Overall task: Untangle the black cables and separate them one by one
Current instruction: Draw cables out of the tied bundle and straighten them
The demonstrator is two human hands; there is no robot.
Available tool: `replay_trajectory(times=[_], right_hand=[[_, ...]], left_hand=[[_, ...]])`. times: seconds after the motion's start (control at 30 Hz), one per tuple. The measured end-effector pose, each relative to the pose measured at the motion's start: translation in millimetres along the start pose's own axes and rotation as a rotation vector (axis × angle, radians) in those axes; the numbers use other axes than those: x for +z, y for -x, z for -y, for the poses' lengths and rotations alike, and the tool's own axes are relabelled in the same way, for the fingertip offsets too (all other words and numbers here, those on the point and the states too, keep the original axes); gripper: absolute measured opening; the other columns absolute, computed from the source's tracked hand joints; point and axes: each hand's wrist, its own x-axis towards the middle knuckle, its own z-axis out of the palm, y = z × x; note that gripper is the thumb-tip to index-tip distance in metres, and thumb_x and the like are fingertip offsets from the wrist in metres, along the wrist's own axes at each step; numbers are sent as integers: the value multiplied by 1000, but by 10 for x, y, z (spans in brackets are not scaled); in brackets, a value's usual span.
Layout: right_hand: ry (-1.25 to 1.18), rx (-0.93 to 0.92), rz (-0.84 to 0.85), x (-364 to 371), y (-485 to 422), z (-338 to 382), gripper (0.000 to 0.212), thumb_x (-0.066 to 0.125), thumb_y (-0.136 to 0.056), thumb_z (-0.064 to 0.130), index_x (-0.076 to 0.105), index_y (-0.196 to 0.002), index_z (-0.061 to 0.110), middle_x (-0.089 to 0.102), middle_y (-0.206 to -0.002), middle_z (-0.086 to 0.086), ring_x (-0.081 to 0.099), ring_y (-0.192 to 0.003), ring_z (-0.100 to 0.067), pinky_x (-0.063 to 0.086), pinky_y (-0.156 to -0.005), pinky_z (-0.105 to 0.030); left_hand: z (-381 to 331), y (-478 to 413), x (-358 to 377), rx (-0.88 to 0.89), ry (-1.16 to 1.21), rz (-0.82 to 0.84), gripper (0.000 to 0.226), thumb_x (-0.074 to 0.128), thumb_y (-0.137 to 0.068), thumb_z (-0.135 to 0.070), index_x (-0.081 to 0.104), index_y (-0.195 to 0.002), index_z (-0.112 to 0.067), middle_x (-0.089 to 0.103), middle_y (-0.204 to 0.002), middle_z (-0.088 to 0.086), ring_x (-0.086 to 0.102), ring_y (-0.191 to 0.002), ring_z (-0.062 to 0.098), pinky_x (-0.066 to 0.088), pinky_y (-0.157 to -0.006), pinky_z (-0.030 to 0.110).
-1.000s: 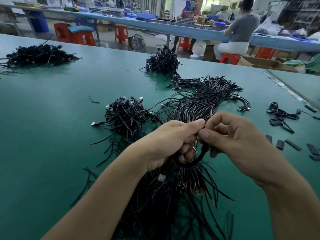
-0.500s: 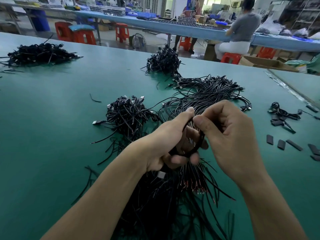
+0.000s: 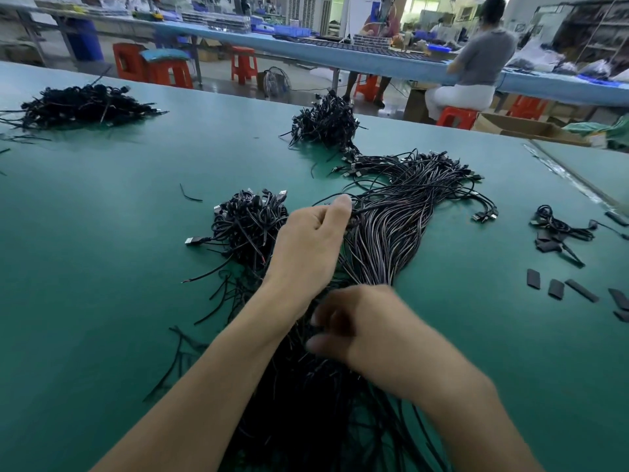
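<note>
A long bundle of black cables lies on the green table, running from under my arms out to USB plugs at the far right. My left hand reaches forward over the bundle, its fingers curled round some strands near the bundle's left side. My right hand is low and blurred over the near end of the bundle, fingers curled; whether it holds a cable I cannot tell. A tangled clump of black cables sits just left of my left hand.
More cable heaps lie at the far left and far middle. A small cable knot and several black sleeve pieces lie at the right. A person sits at another bench behind the table.
My hands, together at the bundle's middle working a black band, have parted. The left hand moved forward onto the strands; the right dropped toward me. The bundle now lies on the table.
</note>
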Motion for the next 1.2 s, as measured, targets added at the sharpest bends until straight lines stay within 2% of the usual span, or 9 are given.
replay_trajectory(times=[0.07, 0.1, 0.17, 0.3, 0.53, 0.67, 0.93, 1.07, 1.2], right_hand=[[123, -52, 51, 151, -11, 119, 33, 71, -81, 48, 61, -105, 27, 57, -100, 7, 57, -94, -17, 51, -80, -34], [154, -60, 49, 201, -14, 156, 36, 69, -82, 49, 57, -107, 26, 54, -104, 4, 55, -97, -20, 49, -79, -35], [174, -63, 27, 257, -14, 188, 37, 67, -83, 49, 53, -105, 23, 53, -104, 2, 54, -95, -23, 46, -74, -35], [135, -37, 56, 281, -40, 193, 30, 64, -85, 47, 48, -94, 23, 52, -95, 1, 56, -83, -25, 51, -70, -39], [-8, 46, 74, 230, -76, 106, 22, 73, -80, 37, 55, -92, 29, 58, -97, 5, 60, -90, -19, 55, -80, -41], [-52, 35, 25, 89, -26, 77, 17, 72, -83, 24, 58, -85, 33, 61, -92, 6, 60, -79, -13, 56, -75, -35], [-57, 128, -149, -215, 102, 20, 26, 69, -85, 10, 65, -86, 36, 65, -91, 7, 66, -63, -5, 55, -56, -20], [-186, 124, -408, -427, 154, -122, 29, 81, -77, 7, 71, -75, 33, 70, -69, 20, 64, -65, 8, 45, -59, -3], [-383, 71, -762, -429, 90, -170, 21, 79, -81, 13, 71, -79, 33, 70, -74, 21, 66, -63, 0, 54, -65, -17]], left_hand=[[26, -13, 2, -10, 2, -31, 63, 44, -103, -46, 24, -47, -26, 22, -44, -12, 17, -44, 11, 42, -54, 41], [38, -16, 2, -29, 15, -32, 63, 43, -103, -47, 25, -46, -27, 22, -43, -12, 17, -44, 11, 53, -72, 48], [51, -5, 13, -50, 40, -24, 62, 41, -102, -49, 27, -46, -28, 22, -42, -12, 18, -45, 11, 48, -97, 58], [73, -5, 25, -44, 67, -25, 60, 41, -100, -52, 26, -47, -28, 25, -43, -11, 19, -43, 11, 44, -101, 60], [37, -13, 20, -17, 60, -54, 61, 40, -98, -54, 27, -45, -26, 25, -43, -11, 18, -42, 10, 50, -90, 60], [29, -44, -15, 11, 41, -130, 58, 36, -93, -59, 28, -45, -26, 26, -43, -11, 20, -42, 10, 32, -51, 37], [55, -52, -19, 0, 83, -157, 59, 36, -99, -54, 30, -48, -25, 31, -50, -7, 25, -47, 12, 24, -53, 33], [18, -16, 9, 9, 167, -111, 63, 43, -101, -48, 39, -62, 1, 35, -62, 6, 23, -54, 23, 22, -49, 29], [-14, 45, 68, 30, 227, 83, 59, 47, -103, -39, 51, -61, 1, 36, -50, 2, 25, -37, 10, 27, -38, 9]])
